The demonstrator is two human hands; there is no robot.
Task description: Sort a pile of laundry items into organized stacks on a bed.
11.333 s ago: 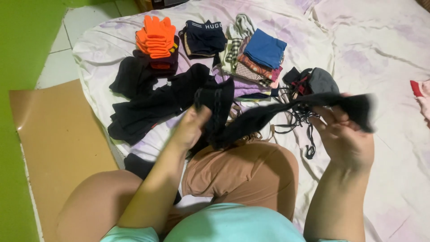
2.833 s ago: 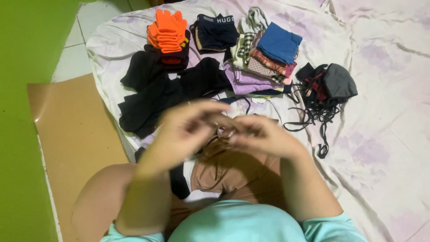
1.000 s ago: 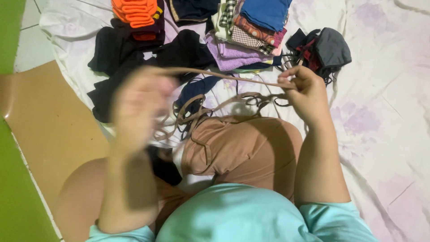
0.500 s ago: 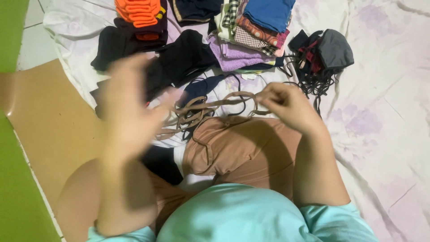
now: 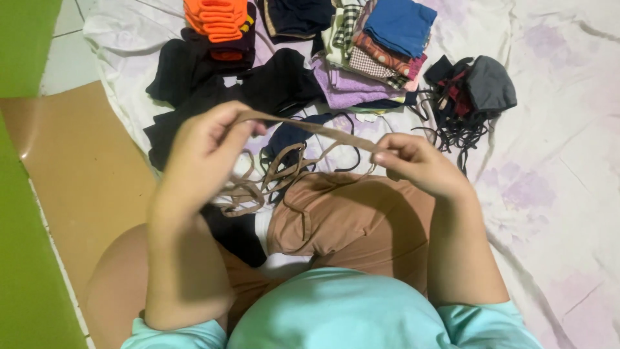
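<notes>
My left hand (image 5: 205, 150) and my right hand (image 5: 416, 163) each pinch one end of a thin tan strap (image 5: 310, 127) and hold it stretched between them above my lap. More loops of the same tan strap hang tangled below (image 5: 271, 174), onto a tan garment (image 5: 352, 216) lying over my thigh. A dark navy item (image 5: 284, 137) lies just behind the loops on the sheet.
On the pale floral sheet (image 5: 555, 129): black clothes (image 5: 194, 97), an orange folded pile (image 5: 218, 18), a stack of folded coloured cloths (image 5: 381, 52), and a dark heap with a grey cap and black strings (image 5: 475, 97). A tan mat (image 5: 77, 174) and green wall (image 5: 26, 271) lie left.
My left hand, blurred and apart half a second ago, now grips the strap's left end. The strap is pulled straight between both hands; my right hand stays about where it was.
</notes>
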